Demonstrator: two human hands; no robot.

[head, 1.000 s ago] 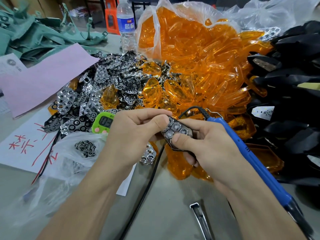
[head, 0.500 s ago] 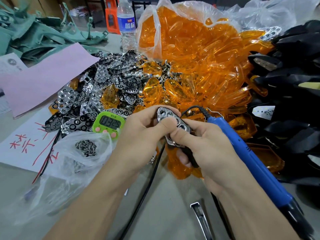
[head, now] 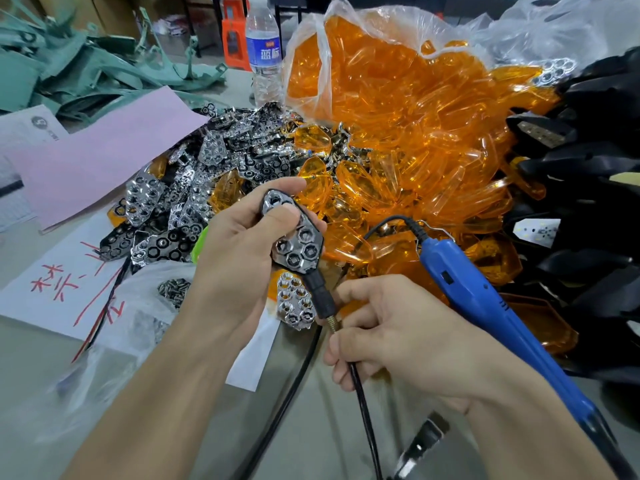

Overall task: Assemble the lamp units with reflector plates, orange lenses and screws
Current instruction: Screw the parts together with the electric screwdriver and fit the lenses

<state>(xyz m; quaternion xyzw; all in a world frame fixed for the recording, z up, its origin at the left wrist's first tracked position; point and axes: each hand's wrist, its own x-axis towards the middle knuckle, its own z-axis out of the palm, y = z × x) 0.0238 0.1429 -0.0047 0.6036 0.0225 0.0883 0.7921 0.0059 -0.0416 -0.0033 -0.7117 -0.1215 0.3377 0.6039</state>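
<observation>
One lamp unit (head: 294, 237) is held up over the middle of the worktop (head: 311, 427), and its black shell already carries a shiny reflector plate (head: 302, 249). The step in hand looks like seating that plate before a lens goes on. To do it well, press evenly until the plate lies flush all round the shell's rim. Keep the wire (head: 360, 386) drawn straight so the unit cannot twist under the thumb.

The left hand (head: 235, 261) comes in from the near left. Its fingers are wrapped behind the shell, and the thumb (head: 282, 216) lies across the plate's narrow upper end, pressing it down. The right hand (head: 398, 337) sits lower, closer to the near edge, knuckles up. Its fingers are curled round the wire just below the threaded stem (head: 331, 322). A blue screwdriver (head: 485, 299) slants along that hand's far side, and whether the hand grips it too cannot be told.

Orange lenses (head: 398, 133) are heaped toward the far edge. Screws (head: 173, 289) lie in a clear bag on the worktop, left of the hands.
</observation>
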